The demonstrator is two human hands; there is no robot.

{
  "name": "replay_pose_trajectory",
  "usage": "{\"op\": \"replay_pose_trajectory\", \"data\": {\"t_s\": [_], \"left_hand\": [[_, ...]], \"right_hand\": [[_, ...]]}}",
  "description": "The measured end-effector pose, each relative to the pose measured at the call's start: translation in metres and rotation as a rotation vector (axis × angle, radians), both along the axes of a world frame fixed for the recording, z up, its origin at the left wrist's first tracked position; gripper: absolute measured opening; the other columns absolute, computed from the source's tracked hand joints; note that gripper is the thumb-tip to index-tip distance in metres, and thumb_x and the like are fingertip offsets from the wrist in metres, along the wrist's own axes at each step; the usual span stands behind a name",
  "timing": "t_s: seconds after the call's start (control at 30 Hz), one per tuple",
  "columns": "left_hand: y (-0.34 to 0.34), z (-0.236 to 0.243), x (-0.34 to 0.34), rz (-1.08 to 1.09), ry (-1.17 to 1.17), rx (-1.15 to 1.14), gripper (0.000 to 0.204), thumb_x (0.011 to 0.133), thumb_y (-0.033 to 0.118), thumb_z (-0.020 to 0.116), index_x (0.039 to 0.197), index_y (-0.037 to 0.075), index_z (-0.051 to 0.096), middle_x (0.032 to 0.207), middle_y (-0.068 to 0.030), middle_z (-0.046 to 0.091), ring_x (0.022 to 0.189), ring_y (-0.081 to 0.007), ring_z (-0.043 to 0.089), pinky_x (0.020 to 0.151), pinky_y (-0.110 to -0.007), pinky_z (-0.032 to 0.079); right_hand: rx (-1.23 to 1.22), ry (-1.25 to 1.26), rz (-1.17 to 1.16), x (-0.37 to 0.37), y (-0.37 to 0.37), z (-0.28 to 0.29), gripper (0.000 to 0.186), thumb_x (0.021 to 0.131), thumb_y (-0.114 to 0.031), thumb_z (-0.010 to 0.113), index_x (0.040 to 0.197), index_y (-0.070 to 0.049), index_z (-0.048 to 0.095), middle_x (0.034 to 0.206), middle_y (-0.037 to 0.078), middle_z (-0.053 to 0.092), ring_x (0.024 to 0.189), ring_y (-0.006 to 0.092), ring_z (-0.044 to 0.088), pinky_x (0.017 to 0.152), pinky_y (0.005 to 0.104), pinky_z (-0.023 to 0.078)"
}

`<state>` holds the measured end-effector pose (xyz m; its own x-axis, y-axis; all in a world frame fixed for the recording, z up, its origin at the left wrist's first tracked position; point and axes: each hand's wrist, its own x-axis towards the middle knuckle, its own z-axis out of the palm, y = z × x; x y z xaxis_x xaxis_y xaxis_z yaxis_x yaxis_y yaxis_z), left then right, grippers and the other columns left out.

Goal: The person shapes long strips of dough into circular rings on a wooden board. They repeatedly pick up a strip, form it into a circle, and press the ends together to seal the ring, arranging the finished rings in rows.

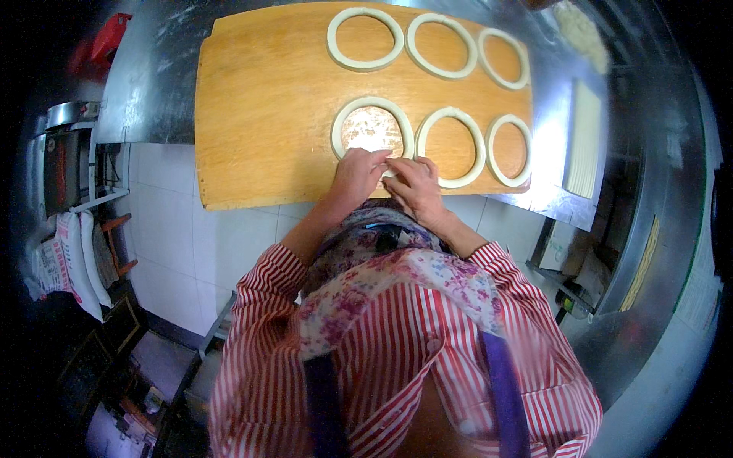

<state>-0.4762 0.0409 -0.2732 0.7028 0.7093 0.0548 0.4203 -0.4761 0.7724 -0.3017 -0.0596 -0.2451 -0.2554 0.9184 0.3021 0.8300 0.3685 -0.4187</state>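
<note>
Several pale dough rings lie in two rows on a wooden board (259, 99). My left hand (357, 177) and my right hand (417, 185) meet at the near edge of the front-row dough ring (337, 130) on the left. The fingers of both hands are closed on that ring, and they hide its near part. Just right of my right hand lies a second dough ring (479, 149), close beside the first. A third front-row dough ring (528, 153) sits further right. Behind them are the back-row dough rings, the leftmost dough ring (331, 44) among them.
The board rests on a metal table (156, 84). At the right are long dough strips (583, 145) and, further back, a pale dough lump (580, 34). A red object (109, 38) stands at the far left, above some white sacks (72, 259) lower down.
</note>
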Motion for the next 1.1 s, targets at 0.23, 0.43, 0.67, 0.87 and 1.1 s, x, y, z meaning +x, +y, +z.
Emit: {"op": "replay_pose_trajectory", "data": {"t_s": [0.23, 0.43, 0.67, 0.87, 1.1], "left_hand": [[-0.035, -0.013, -0.028, -0.262, -0.046, 0.560, 0.043, 0.089, 0.013, 0.063, 0.129, -0.003, 0.060, 0.135, -0.0180, 0.061, 0.131, -0.0331, 0.055, 0.111, -0.049, 0.043], [-0.029, -0.006, -0.035, -0.200, -0.015, 0.505, 0.047, 0.090, 0.016, 0.063, 0.133, -0.002, 0.058, 0.139, -0.0177, 0.058, 0.134, -0.0335, 0.051, 0.115, -0.051, 0.036], [0.048, 0.019, -0.016, 0.507, 0.256, 0.129, 0.045, 0.077, 0.016, 0.077, 0.116, -0.001, 0.063, 0.125, -0.0171, 0.060, 0.127, -0.0323, 0.051, 0.110, -0.046, 0.036], [0.080, 0.067, -0.024, 0.579, -0.480, -0.816, 0.024, 0.077, -0.005, 0.071, 0.097, 0.003, 0.061, 0.101, -0.0084, 0.066, 0.101, -0.0184, 0.065, 0.090, -0.031, 0.052], [0.067, 0.084, -0.073, 0.026, -0.282, -0.372, 0.024, 0.073, -0.014, 0.064, 0.089, 0.003, 0.059, 0.094, -0.0056, 0.067, 0.092, -0.0194, 0.066, 0.086, -0.030, 0.051]], "right_hand": [[0.008, 0.072, -0.343, 0.046, 0.018, 0.011, 0.033, 0.083, -0.016, 0.071, 0.115, -0.009, 0.069, 0.123, 0.012, 0.065, 0.111, 0.0309, 0.059, 0.099, 0.0445, 0.038], [-0.175, -0.122, -0.419, 0.027, 0.080, 0.023, 0.036, 0.082, -0.032, 0.077, 0.105, -0.006, 0.071, 0.108, 0.012, 0.066, 0.107, 0.0302, 0.059, 0.095, 0.0477, 0.037], [-0.434, -0.106, -0.526, 0.025, 0.115, 0.006, 0.038, 0.073, -0.030, 0.083, 0.095, -0.003, 0.068, 0.085, 0.013, 0.069, 0.082, 0.0321, 0.066, 0.090, 0.0454, 0.041], [-0.660, 0.554, -0.568, 0.034, 0.117, 0.065, 0.038, 0.069, -0.017, 0.086, 0.096, -0.002, 0.065, 0.083, 0.010, 0.070, 0.077, 0.0252, 0.069, 0.088, 0.0333, 0.050], [-0.313, 0.442, -0.221, 0.051, 0.056, 0.082, 0.029, 0.075, -0.003, 0.075, 0.101, -0.007, 0.061, 0.101, 0.009, 0.069, 0.100, 0.0277, 0.065, 0.093, 0.0387, 0.047]]}}
